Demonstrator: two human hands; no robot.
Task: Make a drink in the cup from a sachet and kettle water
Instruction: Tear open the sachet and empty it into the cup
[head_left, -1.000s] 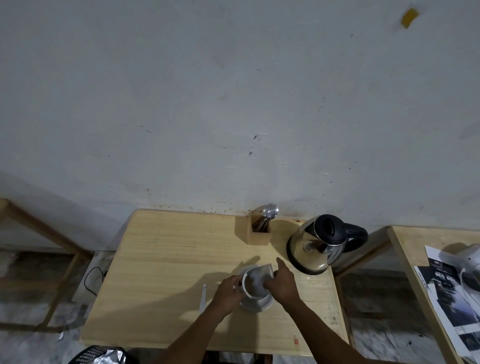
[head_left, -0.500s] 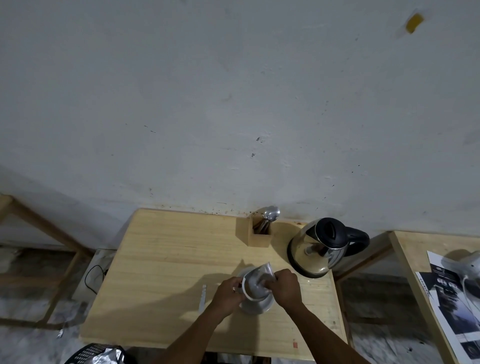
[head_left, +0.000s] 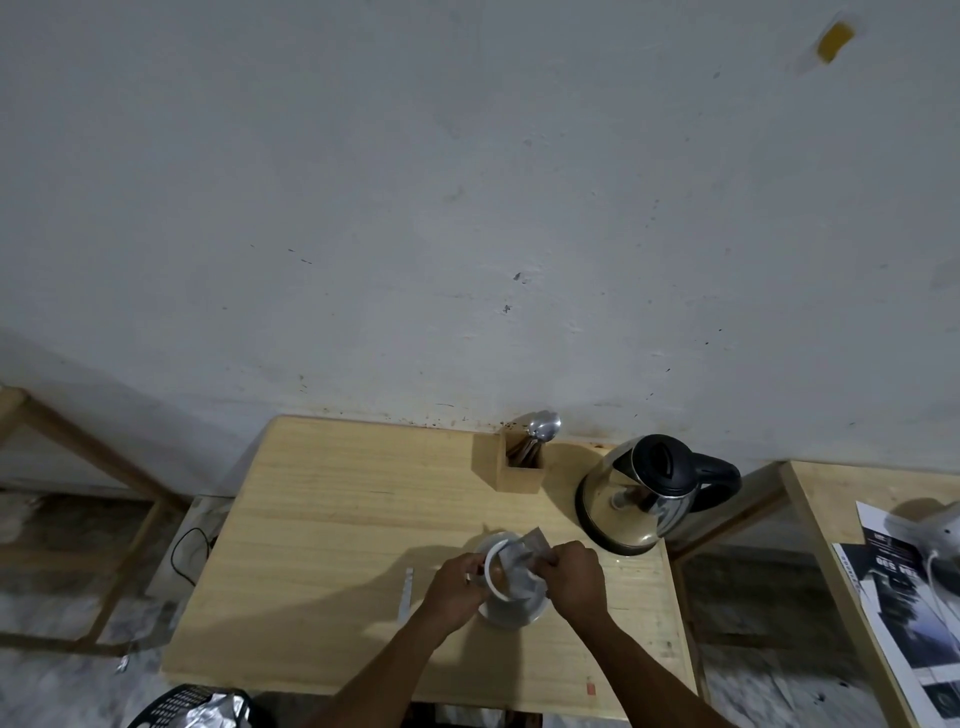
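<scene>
A white cup (head_left: 493, 587) stands on a white saucer (head_left: 511, 616) near the front of the wooden table (head_left: 337, 519). My left hand (head_left: 454, 584) grips the cup's left side. My right hand (head_left: 574, 574) pinches a silver sachet (head_left: 524, 558) and holds it tilted over the cup's mouth. Brownish powder shows inside the cup. The steel kettle (head_left: 631, 501) with a black lid and handle stands at the back right of the table, apart from both hands.
A wooden holder (head_left: 519, 470) with a metal spoon (head_left: 543, 428) stands by the wall. A torn silver strip (head_left: 406, 592) lies left of the cup. A black basket (head_left: 192, 709) sits on the floor. A second table (head_left: 831, 499) with papers stands at right.
My right hand has curled its fingers and closed tighter on the sachet, tipping it lower over the cup. The left hand stays on the cup.
</scene>
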